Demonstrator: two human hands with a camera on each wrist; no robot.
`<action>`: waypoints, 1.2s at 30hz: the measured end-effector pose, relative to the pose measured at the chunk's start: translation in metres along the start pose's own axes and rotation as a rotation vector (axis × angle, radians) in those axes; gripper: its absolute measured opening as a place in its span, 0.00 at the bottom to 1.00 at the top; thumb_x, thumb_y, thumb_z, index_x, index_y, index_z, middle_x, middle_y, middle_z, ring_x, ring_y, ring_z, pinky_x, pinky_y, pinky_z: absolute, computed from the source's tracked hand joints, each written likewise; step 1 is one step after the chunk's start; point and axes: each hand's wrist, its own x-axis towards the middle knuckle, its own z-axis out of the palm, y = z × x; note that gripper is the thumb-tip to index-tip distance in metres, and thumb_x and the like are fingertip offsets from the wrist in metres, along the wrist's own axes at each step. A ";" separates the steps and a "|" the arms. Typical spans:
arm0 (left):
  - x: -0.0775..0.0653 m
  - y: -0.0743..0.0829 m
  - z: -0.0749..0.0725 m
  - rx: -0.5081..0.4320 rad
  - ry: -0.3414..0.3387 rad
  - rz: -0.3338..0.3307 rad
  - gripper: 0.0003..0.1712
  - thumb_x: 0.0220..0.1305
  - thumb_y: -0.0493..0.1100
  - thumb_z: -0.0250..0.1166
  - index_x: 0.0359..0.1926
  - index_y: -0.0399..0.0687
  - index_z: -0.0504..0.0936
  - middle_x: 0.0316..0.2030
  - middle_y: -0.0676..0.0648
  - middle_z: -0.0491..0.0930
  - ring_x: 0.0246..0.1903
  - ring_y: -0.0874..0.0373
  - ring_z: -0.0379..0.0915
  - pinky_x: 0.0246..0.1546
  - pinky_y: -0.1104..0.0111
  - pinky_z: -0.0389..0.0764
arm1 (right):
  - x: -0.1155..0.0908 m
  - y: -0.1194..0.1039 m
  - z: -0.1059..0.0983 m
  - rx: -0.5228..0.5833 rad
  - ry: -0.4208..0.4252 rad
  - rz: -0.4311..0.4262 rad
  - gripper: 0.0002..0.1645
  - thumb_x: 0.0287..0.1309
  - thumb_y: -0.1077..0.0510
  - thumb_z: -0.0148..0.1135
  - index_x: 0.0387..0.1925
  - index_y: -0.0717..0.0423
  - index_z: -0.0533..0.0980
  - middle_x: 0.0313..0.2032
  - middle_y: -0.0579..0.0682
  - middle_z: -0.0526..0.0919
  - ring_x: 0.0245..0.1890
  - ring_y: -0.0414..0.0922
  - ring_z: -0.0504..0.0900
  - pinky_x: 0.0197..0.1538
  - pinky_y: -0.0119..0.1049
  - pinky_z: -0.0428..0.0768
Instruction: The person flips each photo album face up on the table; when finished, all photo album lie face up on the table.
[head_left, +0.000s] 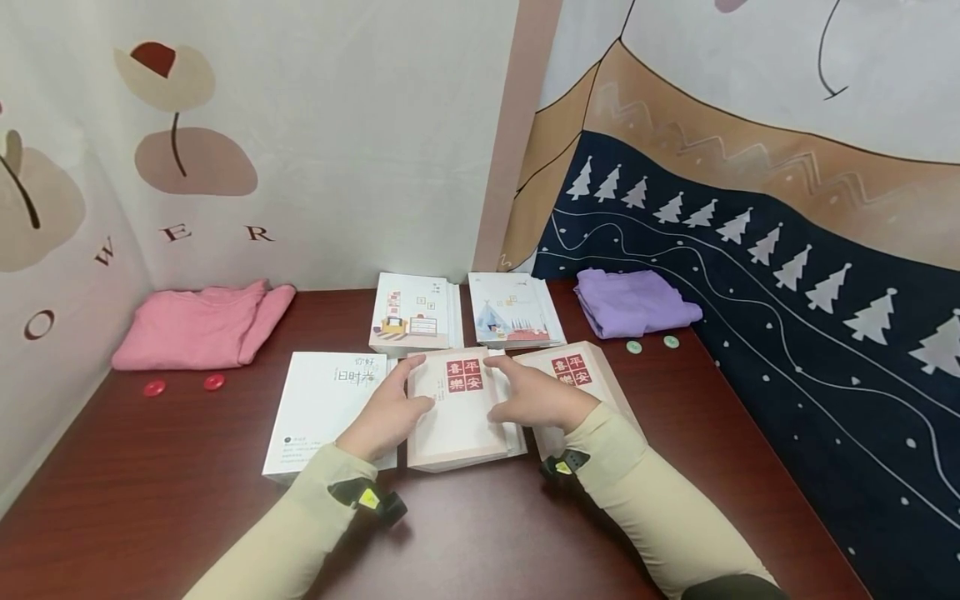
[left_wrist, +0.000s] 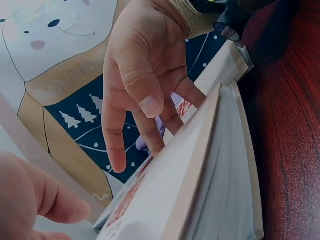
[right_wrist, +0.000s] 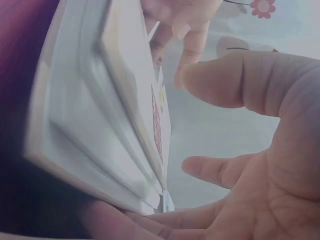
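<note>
A thick cream album [head_left: 459, 429] with red square characters lies at the middle of the front row, and its pages are slightly fanned in the wrist views. My left hand [head_left: 390, 412] is at its left side, thumb over the cover and fingers spread. On the right side, my right hand [head_left: 536, 396] has its thumb and index finger apart over the cover. In the right wrist view, fingers [right_wrist: 195, 217] of that hand lie extended along the album's edge. A white album [head_left: 330, 417] sits under the left forearm's side, and a matching cream album [head_left: 551, 442] lies partly behind the right hand.
Two white illustrated albums [head_left: 414, 312] [head_left: 512, 312] stand behind. A folded pink cloth [head_left: 198, 325] with red buttons [head_left: 154, 388] is at left, a folded purple cloth [head_left: 633, 304] with green buttons [head_left: 633, 347] at right. Printed fabric walls border the dark wooden table [head_left: 465, 533].
</note>
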 end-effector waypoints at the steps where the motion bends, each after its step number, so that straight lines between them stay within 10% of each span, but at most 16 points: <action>1: 0.000 0.001 0.000 0.004 0.000 -0.004 0.45 0.68 0.37 0.58 0.83 0.51 0.54 0.82 0.34 0.51 0.81 0.36 0.48 0.79 0.39 0.51 | 0.000 0.000 0.001 0.003 -0.002 0.003 0.53 0.56 0.57 0.75 0.80 0.49 0.61 0.75 0.61 0.70 0.69 0.54 0.74 0.75 0.56 0.70; 16: -0.002 0.006 -0.010 0.043 -0.011 -0.020 0.47 0.67 0.36 0.56 0.84 0.49 0.50 0.83 0.33 0.46 0.82 0.32 0.40 0.79 0.36 0.47 | 0.006 0.006 0.002 0.120 -0.014 -0.014 0.53 0.59 0.48 0.77 0.80 0.50 0.61 0.75 0.61 0.69 0.74 0.57 0.71 0.75 0.55 0.71; 24: -0.008 0.012 -0.013 0.061 0.091 0.059 0.42 0.73 0.40 0.57 0.84 0.49 0.54 0.82 0.32 0.50 0.81 0.31 0.45 0.78 0.35 0.50 | 0.004 0.015 -0.013 0.197 -0.009 -0.073 0.48 0.60 0.49 0.76 0.77 0.55 0.66 0.64 0.65 0.78 0.59 0.56 0.83 0.60 0.50 0.85; 36: -0.011 0.019 0.029 -0.093 0.064 0.275 0.34 0.75 0.37 0.59 0.79 0.43 0.65 0.79 0.39 0.62 0.77 0.37 0.60 0.74 0.48 0.69 | -0.018 0.041 -0.065 0.055 0.065 -0.054 0.41 0.64 0.45 0.74 0.75 0.46 0.72 0.67 0.60 0.79 0.63 0.58 0.81 0.62 0.59 0.81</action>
